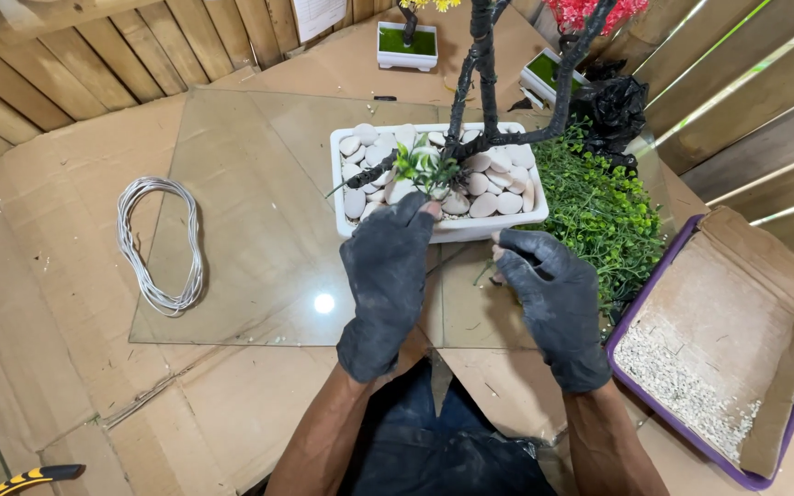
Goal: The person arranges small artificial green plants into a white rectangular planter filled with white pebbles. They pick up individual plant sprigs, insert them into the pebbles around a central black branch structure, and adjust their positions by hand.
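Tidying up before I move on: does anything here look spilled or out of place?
Pale gravel lies loose in the bottom of the torn cardboard box at right; its flap is bent. The white planter sits level, pebbles contained.

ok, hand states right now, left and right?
Left hand: fingers pinched on a small green sprig over the white pebble-filled planter.
Right hand: fingers curled at the planter's front edge; what it holds, if anything, cannot be told.

Coil of white wire (160,245) lies well left of the hands on cardboard (57,184). Purple-edged box (728,349) holding pale gravel sits right of them. Green foliage mat (599,216) just beyond the right one. Two small white planters (406,44) far ahead. Yellow-black tool handle (29,477) at lower left.
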